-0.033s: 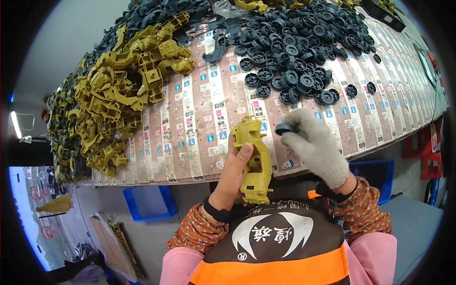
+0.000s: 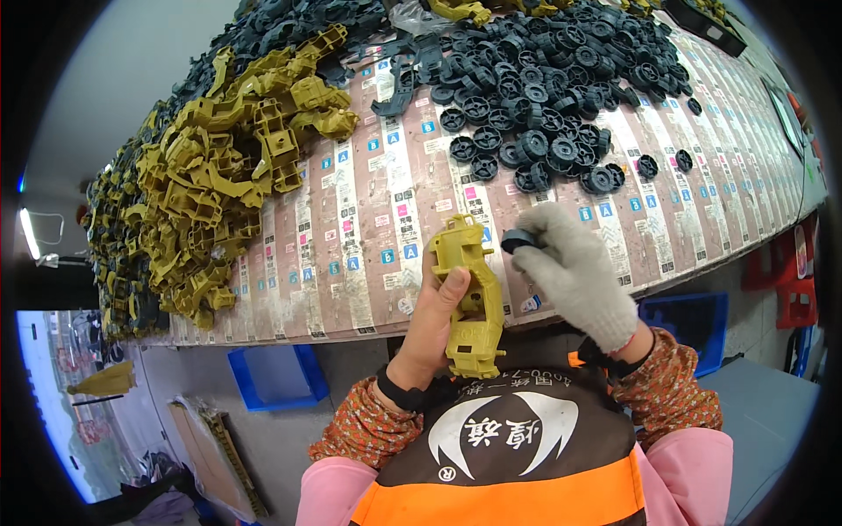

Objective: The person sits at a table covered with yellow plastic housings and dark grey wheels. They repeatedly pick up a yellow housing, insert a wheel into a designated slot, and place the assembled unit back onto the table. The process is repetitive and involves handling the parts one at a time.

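My bare left hand (image 2: 431, 316) is closed around a yellow plastic toy car chassis (image 2: 474, 302), thumb across its side. The chassis stands lengthwise in front of my apron, with small axle stubs at its ends. A white knit glove covers my right hand (image 2: 574, 272), which pinches a dark toy wheel (image 2: 519, 239) between thumb and fingers. This wheel is just right of the chassis's upper end, with a small gap between them. Part of the wheel is hidden by the gloved fingers.
Dark wheels (image 2: 548, 110) lie heaped at the back of the table (image 2: 373, 263). To the left rises a pile of yellow chassis parts (image 2: 219, 167), with dark parts behind. Below the table edge are a blue bin (image 2: 276, 377), another blue bin (image 2: 688, 329) and red stools (image 2: 796, 302).
My right hand has shifted slightly left, bringing the wheel a little closer to the chassis. The left hand keeps its hold, almost unmoved.
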The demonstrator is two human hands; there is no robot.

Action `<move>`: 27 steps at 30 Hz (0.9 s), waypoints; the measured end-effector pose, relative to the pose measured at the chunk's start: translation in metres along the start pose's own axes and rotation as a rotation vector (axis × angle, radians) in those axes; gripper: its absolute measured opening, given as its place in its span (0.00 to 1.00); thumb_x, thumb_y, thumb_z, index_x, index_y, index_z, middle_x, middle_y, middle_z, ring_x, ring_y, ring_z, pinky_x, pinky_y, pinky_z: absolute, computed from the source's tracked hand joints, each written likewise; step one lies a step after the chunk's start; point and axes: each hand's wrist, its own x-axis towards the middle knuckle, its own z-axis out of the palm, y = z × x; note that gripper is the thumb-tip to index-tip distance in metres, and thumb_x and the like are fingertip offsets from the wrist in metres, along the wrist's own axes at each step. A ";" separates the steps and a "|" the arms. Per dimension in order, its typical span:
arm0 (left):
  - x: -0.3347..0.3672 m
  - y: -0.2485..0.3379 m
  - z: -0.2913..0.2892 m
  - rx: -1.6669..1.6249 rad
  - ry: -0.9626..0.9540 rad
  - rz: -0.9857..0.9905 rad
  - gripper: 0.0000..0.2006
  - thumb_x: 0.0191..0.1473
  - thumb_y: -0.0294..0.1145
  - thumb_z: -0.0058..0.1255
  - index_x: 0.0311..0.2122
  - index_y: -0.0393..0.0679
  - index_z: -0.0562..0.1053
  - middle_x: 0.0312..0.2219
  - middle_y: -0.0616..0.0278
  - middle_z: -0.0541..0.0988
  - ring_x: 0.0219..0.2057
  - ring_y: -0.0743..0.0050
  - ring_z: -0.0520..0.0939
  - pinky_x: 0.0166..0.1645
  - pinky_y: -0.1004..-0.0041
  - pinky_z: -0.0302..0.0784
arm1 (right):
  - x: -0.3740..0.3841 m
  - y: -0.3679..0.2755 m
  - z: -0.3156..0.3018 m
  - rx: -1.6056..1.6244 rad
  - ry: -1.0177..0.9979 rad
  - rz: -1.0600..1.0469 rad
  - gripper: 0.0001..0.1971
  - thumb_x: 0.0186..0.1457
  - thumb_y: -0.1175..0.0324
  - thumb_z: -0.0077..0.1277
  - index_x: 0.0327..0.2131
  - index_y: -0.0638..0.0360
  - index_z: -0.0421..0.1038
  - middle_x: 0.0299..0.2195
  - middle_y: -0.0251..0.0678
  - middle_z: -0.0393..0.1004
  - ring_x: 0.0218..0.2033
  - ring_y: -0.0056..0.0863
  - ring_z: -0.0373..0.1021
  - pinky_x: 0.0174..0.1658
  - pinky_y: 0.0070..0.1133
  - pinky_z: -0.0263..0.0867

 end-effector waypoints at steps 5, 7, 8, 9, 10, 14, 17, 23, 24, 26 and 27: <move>0.001 -0.008 0.007 0.116 -0.013 0.072 0.36 0.68 0.41 0.58 0.73 0.56 0.51 0.55 0.62 0.74 0.51 0.72 0.79 0.55 0.68 0.82 | -0.010 0.004 0.017 0.057 0.029 -0.041 0.18 0.62 0.74 0.56 0.55 0.62 0.73 0.40 0.48 0.81 0.40 0.38 0.81 0.46 0.29 0.76; 0.002 -0.008 0.009 0.131 -0.027 0.092 0.38 0.68 0.38 0.59 0.73 0.56 0.48 0.57 0.61 0.72 0.54 0.72 0.78 0.57 0.68 0.80 | -0.013 0.001 0.018 0.045 0.049 -0.049 0.18 0.62 0.74 0.56 0.55 0.63 0.72 0.40 0.49 0.81 0.40 0.38 0.81 0.45 0.29 0.76; 0.001 -0.008 0.010 0.171 -0.009 0.121 0.39 0.68 0.38 0.59 0.73 0.55 0.48 0.57 0.60 0.72 0.54 0.72 0.77 0.58 0.68 0.80 | -0.015 0.001 0.019 0.039 0.059 -0.053 0.18 0.62 0.74 0.56 0.55 0.63 0.72 0.39 0.49 0.81 0.40 0.38 0.81 0.45 0.29 0.76; 0.001 -0.008 0.012 0.209 0.007 0.150 0.39 0.68 0.39 0.59 0.73 0.55 0.47 0.57 0.60 0.72 0.55 0.72 0.77 0.58 0.68 0.80 | -0.017 0.002 0.020 0.038 0.059 -0.062 0.19 0.62 0.75 0.56 0.56 0.64 0.72 0.39 0.49 0.81 0.39 0.39 0.81 0.45 0.30 0.76; 0.001 -0.009 0.013 0.247 0.023 0.178 0.40 0.67 0.39 0.60 0.73 0.54 0.47 0.58 0.60 0.71 0.55 0.72 0.77 0.58 0.68 0.80 | -0.019 0.003 0.021 0.037 0.059 -0.070 0.19 0.61 0.75 0.56 0.56 0.64 0.72 0.39 0.50 0.81 0.39 0.39 0.81 0.44 0.30 0.76; 0.003 -0.013 0.010 0.371 -0.015 0.277 0.42 0.66 0.38 0.62 0.73 0.52 0.45 0.59 0.58 0.70 0.57 0.69 0.76 0.61 0.67 0.76 | -0.024 -0.001 0.020 -0.094 0.066 -0.145 0.20 0.60 0.76 0.54 0.57 0.64 0.71 0.37 0.52 0.81 0.37 0.47 0.81 0.42 0.34 0.76; 0.002 -0.015 0.009 0.563 -0.080 0.357 0.43 0.65 0.36 0.63 0.73 0.50 0.45 0.59 0.56 0.70 0.57 0.67 0.76 0.63 0.65 0.73 | -0.030 -0.003 0.017 -0.257 0.051 -0.248 0.20 0.59 0.78 0.52 0.55 0.64 0.71 0.34 0.55 0.80 0.36 0.55 0.80 0.39 0.39 0.75; 0.007 -0.026 0.001 0.729 -0.239 0.361 0.44 0.63 0.35 0.65 0.72 0.49 0.44 0.58 0.52 0.70 0.57 0.63 0.76 0.63 0.63 0.73 | -0.032 -0.011 -0.002 -0.295 -0.067 -0.146 0.18 0.53 0.77 0.52 0.49 0.63 0.71 0.32 0.56 0.79 0.35 0.58 0.79 0.37 0.43 0.74; 0.008 -0.025 0.002 0.779 -0.248 0.380 0.44 0.63 0.35 0.65 0.72 0.49 0.45 0.58 0.52 0.70 0.57 0.63 0.76 0.63 0.63 0.73 | -0.033 -0.011 -0.004 -0.247 -0.073 -0.100 0.18 0.53 0.77 0.52 0.49 0.63 0.72 0.31 0.57 0.79 0.35 0.58 0.79 0.38 0.43 0.73; 0.007 -0.023 0.007 0.880 -0.264 0.420 0.44 0.63 0.35 0.65 0.72 0.48 0.45 0.58 0.52 0.70 0.57 0.62 0.76 0.63 0.62 0.74 | -0.033 -0.010 -0.008 -0.214 -0.077 -0.053 0.17 0.53 0.76 0.52 0.48 0.64 0.72 0.31 0.57 0.79 0.35 0.58 0.79 0.38 0.43 0.73; 0.009 -0.024 0.007 0.863 -0.271 0.426 0.44 0.63 0.35 0.64 0.72 0.49 0.45 0.58 0.53 0.70 0.57 0.63 0.77 0.62 0.63 0.74 | -0.034 -0.011 -0.010 -0.229 -0.078 -0.055 0.17 0.53 0.76 0.52 0.48 0.64 0.72 0.31 0.57 0.79 0.35 0.58 0.79 0.38 0.43 0.73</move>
